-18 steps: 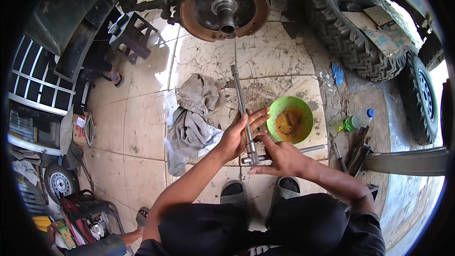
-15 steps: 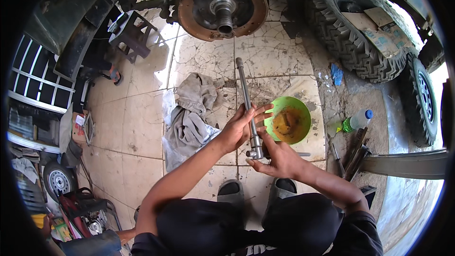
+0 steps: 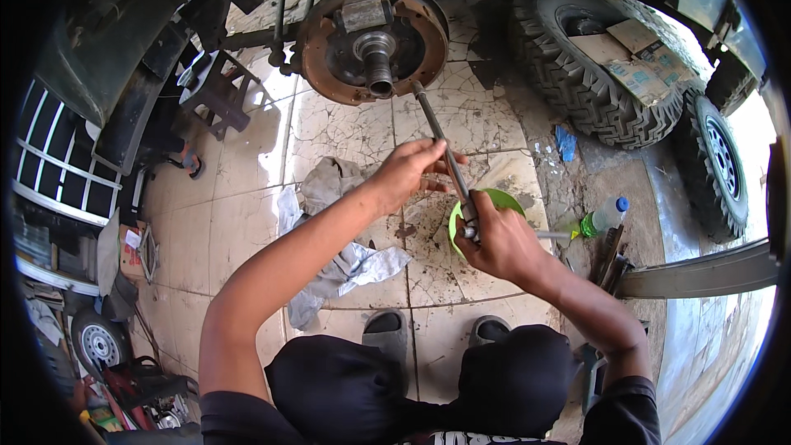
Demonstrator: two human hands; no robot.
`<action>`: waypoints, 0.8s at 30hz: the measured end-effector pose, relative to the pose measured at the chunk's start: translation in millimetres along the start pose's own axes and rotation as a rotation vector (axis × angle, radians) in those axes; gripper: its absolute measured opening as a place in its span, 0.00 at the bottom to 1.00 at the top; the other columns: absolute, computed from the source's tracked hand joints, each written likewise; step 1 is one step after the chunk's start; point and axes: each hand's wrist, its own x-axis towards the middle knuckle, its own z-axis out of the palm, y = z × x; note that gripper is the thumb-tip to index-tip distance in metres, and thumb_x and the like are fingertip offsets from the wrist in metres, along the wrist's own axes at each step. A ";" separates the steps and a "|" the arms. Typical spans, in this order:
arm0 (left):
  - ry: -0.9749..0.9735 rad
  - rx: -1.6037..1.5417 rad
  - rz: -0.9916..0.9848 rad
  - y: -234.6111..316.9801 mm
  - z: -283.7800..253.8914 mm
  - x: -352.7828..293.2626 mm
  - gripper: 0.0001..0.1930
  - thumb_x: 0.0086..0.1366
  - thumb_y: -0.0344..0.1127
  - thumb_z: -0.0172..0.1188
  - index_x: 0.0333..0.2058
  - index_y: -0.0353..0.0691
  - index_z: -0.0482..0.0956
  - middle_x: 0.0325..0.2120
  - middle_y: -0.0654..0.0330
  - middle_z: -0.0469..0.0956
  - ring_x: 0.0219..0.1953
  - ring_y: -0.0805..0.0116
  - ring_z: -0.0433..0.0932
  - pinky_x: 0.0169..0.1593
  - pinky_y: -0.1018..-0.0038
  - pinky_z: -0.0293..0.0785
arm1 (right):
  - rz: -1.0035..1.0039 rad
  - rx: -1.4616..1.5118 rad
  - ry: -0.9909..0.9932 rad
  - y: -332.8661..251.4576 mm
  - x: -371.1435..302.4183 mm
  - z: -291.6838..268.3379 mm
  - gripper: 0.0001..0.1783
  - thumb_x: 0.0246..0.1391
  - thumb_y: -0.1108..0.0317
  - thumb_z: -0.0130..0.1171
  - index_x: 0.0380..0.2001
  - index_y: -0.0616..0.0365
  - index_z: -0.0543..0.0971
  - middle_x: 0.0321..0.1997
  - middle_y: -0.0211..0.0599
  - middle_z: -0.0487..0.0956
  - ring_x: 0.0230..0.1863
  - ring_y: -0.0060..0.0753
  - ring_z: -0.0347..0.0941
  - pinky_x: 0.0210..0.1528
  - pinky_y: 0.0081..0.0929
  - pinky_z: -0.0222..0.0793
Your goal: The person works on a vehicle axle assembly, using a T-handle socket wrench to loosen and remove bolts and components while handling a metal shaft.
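Observation:
A long steel socket wrench (image 3: 434, 119), made of an extension bar with a crosswise handle, slants up and away from me. My right hand (image 3: 503, 239) grips it at the near end, where the handle sticks out to the right. Further up, my left hand (image 3: 416, 171) loosely holds the bar between thumb and fingers. The socket end overlaps the lower right edge of a rusty brake assembly (image 3: 317, 66) with a hub spindle (image 3: 379, 74); I cannot tell if they touch. Below my right hand, a green bowl (image 3: 504, 198) is partly hidden.
Grey rags (image 3: 329, 185) and plastic lie on the tiles left of the bowl. A large tyre (image 3: 577, 82) with cardboard on it and a wheel (image 3: 717, 156) are at right. A bottle (image 3: 608, 214) stands near a metal beam (image 3: 700, 278). A dark stool (image 3: 218, 95) stands far left.
Both hands have moved up and forward with the socket wrench, bringing its socket end to the brake assembly's edge. My left hand has moved higher along the bar. The view has shifted slightly.

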 end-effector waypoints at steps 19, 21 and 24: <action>0.091 -0.394 0.338 -44.7 -37.3 24.7 0.18 0.72 0.38 0.47 0.58 0.40 0.67 0.40 0.66 0.72 0.39 0.74 0.73 0.44 0.72 0.70 | -0.056 -0.597 -0.075 -31.4 46.8 22.0 0.23 0.52 0.67 0.51 0.46 0.76 0.66 0.12 0.43 0.75 0.12 0.43 0.74 0.14 0.38 0.68; 0.105 -0.422 0.331 -45.6 -38.1 22.2 0.18 0.72 0.37 0.47 0.58 0.39 0.67 0.40 0.65 0.72 0.39 0.74 0.73 0.44 0.72 0.70 | -0.044 -0.586 -0.077 -33.7 47.3 22.6 0.23 0.53 0.68 0.50 0.47 0.77 0.66 0.12 0.43 0.75 0.12 0.42 0.74 0.14 0.38 0.68; 0.097 -0.437 0.343 -42.1 -38.0 21.9 0.19 0.72 0.36 0.46 0.59 0.39 0.66 0.40 0.65 0.72 0.39 0.73 0.73 0.45 0.72 0.70 | -0.027 -0.592 -0.080 -36.0 48.8 21.3 0.24 0.53 0.69 0.50 0.48 0.78 0.66 0.12 0.43 0.75 0.12 0.41 0.74 0.15 0.38 0.68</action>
